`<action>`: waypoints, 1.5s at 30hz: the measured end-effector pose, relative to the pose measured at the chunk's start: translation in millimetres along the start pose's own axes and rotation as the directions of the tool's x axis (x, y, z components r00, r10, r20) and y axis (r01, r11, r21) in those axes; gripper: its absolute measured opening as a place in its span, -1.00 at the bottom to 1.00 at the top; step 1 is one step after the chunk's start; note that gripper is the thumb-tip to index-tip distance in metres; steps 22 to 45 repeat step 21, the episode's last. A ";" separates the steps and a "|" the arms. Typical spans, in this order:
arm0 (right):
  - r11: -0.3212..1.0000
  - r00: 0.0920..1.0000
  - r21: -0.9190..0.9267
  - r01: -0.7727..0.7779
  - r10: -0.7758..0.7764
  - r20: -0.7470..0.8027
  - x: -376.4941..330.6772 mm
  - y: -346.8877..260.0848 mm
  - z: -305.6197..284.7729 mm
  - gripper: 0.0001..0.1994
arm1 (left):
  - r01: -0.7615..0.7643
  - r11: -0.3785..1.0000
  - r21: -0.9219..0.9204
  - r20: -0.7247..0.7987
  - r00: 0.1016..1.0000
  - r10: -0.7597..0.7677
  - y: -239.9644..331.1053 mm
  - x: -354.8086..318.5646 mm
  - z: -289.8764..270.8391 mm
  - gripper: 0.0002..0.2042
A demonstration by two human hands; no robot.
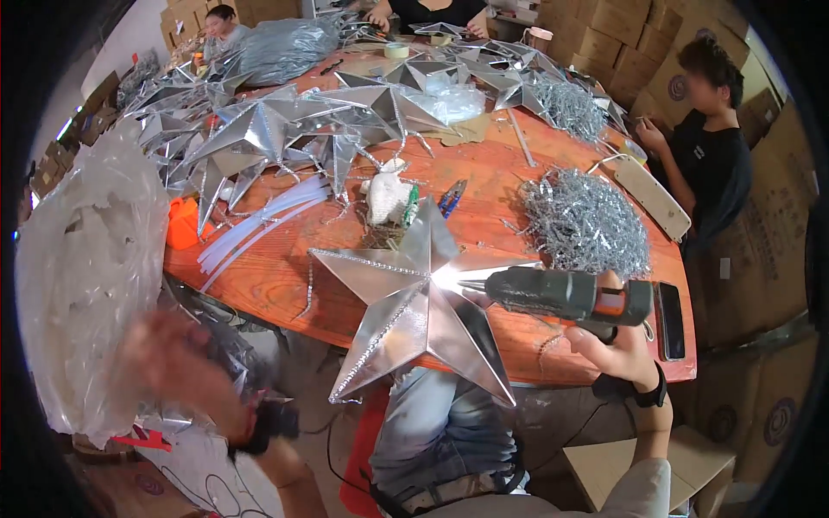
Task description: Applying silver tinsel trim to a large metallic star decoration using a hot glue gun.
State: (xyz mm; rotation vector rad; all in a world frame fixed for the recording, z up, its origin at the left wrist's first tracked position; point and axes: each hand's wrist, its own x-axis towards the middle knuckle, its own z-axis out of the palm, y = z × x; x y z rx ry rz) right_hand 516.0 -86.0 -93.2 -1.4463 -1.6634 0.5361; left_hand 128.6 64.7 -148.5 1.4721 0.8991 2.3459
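Note:
A large silver five-pointed star point(414, 302) lies on the near edge of the orange table point(285, 276), one point hanging over my lap. My right hand point(617, 345) grips a dark glue gun point(561, 293) with an orange trigger, its nozzle touching the star's right side. My left hand point(177, 363) is blurred, low at the left beside a big clear plastic bag point(86, 259), away from the table; whether it holds anything is unclear. A strip of beaded trim runs along the star's edges.
Several finished silver stars point(285, 129) crowd the far table. Heaps of silver tinsel point(583, 220), white glue sticks point(259, 224), blue pliers point(451, 198), a white cloth lump point(384, 194) and a black phone point(671, 319) lie about. Other people sit opposite and right. Cardboard boxes point(622, 34) surround.

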 end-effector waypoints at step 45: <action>0.956 0.991 -0.263 0.130 -0.135 0.000 17.2 6.7 15.8 -0.67 | 0.398 0.890 0.223 0.086 0.901 -0.425 -110.3 -34.0 53.1 -0.82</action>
